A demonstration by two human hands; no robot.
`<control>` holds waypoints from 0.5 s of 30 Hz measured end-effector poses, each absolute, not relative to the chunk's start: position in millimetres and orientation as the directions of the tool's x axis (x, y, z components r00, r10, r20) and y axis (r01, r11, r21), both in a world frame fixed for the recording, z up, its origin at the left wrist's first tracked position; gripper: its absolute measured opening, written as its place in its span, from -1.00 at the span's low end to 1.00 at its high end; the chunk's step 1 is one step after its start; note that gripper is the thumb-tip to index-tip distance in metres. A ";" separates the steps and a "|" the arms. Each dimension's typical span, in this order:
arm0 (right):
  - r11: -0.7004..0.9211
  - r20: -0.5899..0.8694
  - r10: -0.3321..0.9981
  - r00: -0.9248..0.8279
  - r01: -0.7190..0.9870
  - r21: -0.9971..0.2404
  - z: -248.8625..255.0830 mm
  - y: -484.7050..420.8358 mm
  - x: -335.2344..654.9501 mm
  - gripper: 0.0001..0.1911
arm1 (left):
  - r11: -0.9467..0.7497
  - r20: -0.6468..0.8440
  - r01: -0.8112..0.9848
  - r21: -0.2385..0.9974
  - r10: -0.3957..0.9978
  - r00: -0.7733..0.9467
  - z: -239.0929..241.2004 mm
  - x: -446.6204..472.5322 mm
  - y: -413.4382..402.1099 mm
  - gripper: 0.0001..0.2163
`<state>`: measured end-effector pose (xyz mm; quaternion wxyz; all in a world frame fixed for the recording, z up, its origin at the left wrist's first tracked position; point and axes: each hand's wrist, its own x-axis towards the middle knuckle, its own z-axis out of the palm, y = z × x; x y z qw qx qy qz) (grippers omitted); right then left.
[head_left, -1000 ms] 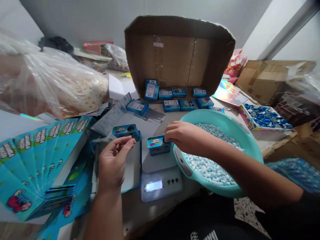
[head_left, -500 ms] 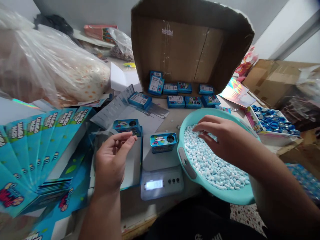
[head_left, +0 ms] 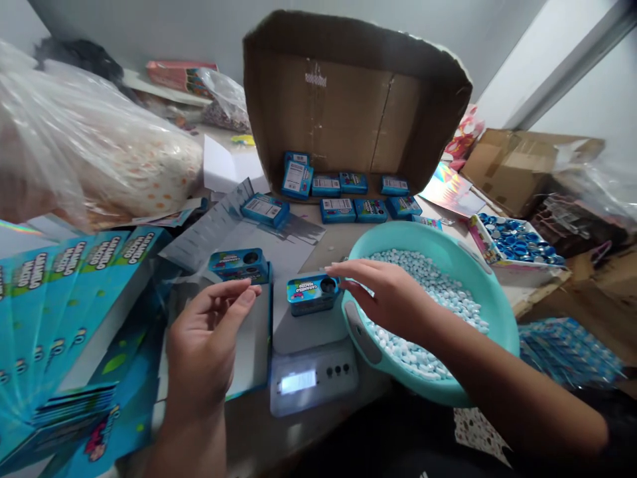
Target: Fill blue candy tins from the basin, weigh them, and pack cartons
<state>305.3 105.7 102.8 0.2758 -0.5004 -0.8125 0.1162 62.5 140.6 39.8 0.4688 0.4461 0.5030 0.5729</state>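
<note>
A blue tin (head_left: 312, 295) with a round dark hole in its top stands upright on a digital kitchen scale (head_left: 314, 382) with a lit display. My right hand (head_left: 383, 292) reaches over from the right, fingertips at the tin's hole; its fingers are drawn together, and whatever they hold is hidden. Under that forearm, a turquoise basin (head_left: 502, 318) holds many small white and pale-blue candies (head_left: 442, 279). My left hand (head_left: 209, 332) hovers left of the scale with thumb and forefinger pinched; any small thing between them cannot be made out. Behind it stands a second blue tin (head_left: 239, 264).
A tipped cardboard box (head_left: 348, 113) stands at the back with several small blue packs (head_left: 338, 210) in and before it. Folded blue cartons (head_left: 64, 299) fan out at left, near a plastic bag (head_left: 134, 153). Blue lids (head_left: 517, 236) fill a box on the right.
My right hand has moved left from the candies in the basin to the tin's hole. My left hand keeps its pinched pose. The whole view has shifted slightly.
</note>
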 end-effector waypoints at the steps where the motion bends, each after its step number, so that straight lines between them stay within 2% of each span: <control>1: 0.431 0.309 0.898 -0.314 0.774 -0.465 104.6 105.6 308.1 -0.69 | -0.056 0.041 -0.089 0.994 0.986 -0.163 39.7 62.5 140.7 -0.81; 3: 0.286 0.195 0.955 -0.223 0.861 -0.420 107.5 104.9 317.2 -0.71 | -0.063 0.047 -0.091 0.994 0.985 -0.167 39.2 62.5 141.6 -0.81; 5: 0.143 -0.013 0.988 -0.154 0.940 -0.309 106.8 103.9 328.9 -0.76 | -0.062 0.045 -0.098 0.993 0.984 -0.172 38.2 62.7 143.0 -0.81; 8: 0.102 -0.310 0.938 -0.154 0.979 -0.178 99.4 102.7 343.6 -0.72 | -0.043 0.025 -0.103 0.994 0.985 -0.170 36.5 63.0 144.7 -0.82; 11: 0.125 -0.402 0.900 -0.170 0.983 -0.137 92.4 103.1 348.5 -0.75 | -0.032 0.016 -0.095 0.995 0.987 -0.160 35.6 63.4 144.9 -0.82; 15: 0.039 -0.446 0.890 -0.098 0.989 -0.140 92.1 105.4 347.3 -0.89 | -0.040 0.027 -0.075 0.996 0.986 -0.162 35.5 64.1 145.0 -0.83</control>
